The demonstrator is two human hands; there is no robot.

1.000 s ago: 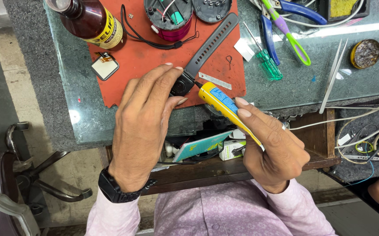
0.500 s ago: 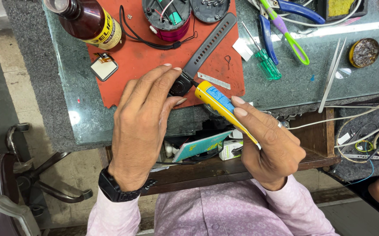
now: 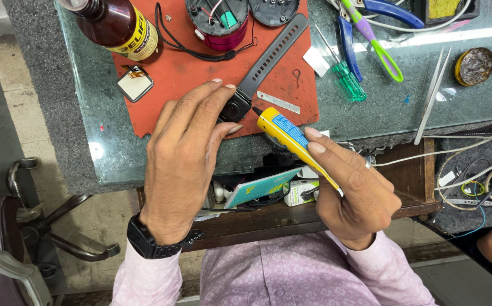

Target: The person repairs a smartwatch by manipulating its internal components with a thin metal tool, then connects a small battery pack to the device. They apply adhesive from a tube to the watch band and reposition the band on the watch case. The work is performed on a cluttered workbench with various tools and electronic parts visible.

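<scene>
My left hand [image 3: 186, 153] grips a black smartwatch body [image 3: 234, 107] at the near edge of a red mat [image 3: 200, 73]; its grey perforated strap [image 3: 271, 54] runs up and to the right. My right hand [image 3: 351, 190] holds a yellow glue tube [image 3: 288, 133] with a blue label. The tube's black tip touches the watch body's right side. A separate square watch screen [image 3: 135, 85] lies on the mat to the left.
A brown bottle [image 3: 118, 25] and an opened pink round device [image 3: 220, 20] stand at the mat's far edge. Green screwdriver [image 3: 345, 76], blue pliers [image 3: 351, 39], tweezers [image 3: 434, 90] and a round tin [image 3: 474, 65] lie on the glass top. An open drawer [image 3: 268, 192] sits below.
The glue tube has tilted slightly and its tip has edged closer to the watch body. My left hand keeps its hold in the same place.
</scene>
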